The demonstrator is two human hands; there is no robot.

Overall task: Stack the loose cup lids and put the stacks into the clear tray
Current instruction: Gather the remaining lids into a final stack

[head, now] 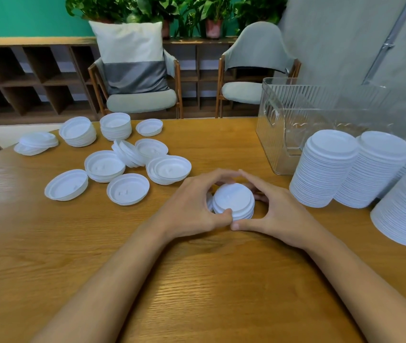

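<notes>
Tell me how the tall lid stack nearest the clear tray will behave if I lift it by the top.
Likely light: the tall stack is thin plastic lids. Tall and looking tilted, it may topple if pushed. Lifted by the top, loosely nested lids could separate; support the bottom.

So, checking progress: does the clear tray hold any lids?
Empty as far as shows: no lids inside the tray; tall stacks outside hide its right end.

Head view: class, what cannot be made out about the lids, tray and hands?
Head view, small lid stack: count and far side hidden by the left hand and right hand gripping it.
Head view, tall lid stacks: rightmost ones cut off by the right edge.
Head view, clear tray: lower inside hidden behind the tall lid stacks.
</notes>
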